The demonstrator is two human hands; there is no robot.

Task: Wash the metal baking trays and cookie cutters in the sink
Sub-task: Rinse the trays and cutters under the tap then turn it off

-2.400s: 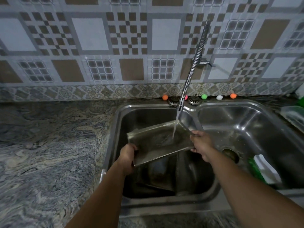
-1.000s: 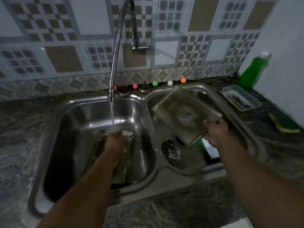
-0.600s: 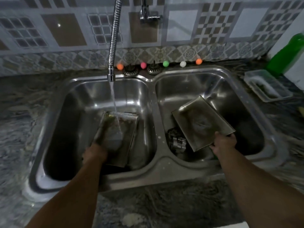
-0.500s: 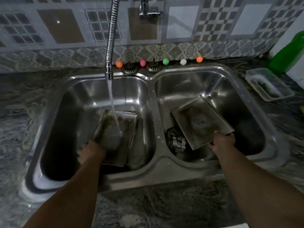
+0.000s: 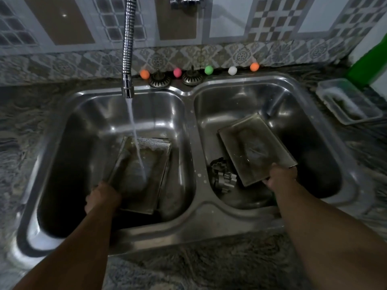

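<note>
A steel double sink point(image 5: 193, 208) fills the view. In its left basin my left hand point(image 5: 101, 196) grips the near corner of a metal baking tray point(image 5: 144, 172), tilted under the running water from the flexible tap point(image 5: 128, 59). More trays lie beneath it. In the right basin my right hand point(image 5: 281, 176) holds a second metal baking tray point(image 5: 254, 149) by its near edge, tilted low over the basin. Metal cookie cutters point(image 5: 223, 177) lie on the basin floor just left of that tray.
Small coloured balls point(image 5: 177, 72) and two sink strainers point(image 5: 159, 80) line the sink's back ledge. A clear plastic container point(image 5: 347, 101) with suds sits on the marbled counter at right, a green bottle point(image 5: 368, 63) behind it.
My right hand carried its tray from under the tap over to the right basin and lowered it. My left hand took hold of another tray under the water in the left basin.
</note>
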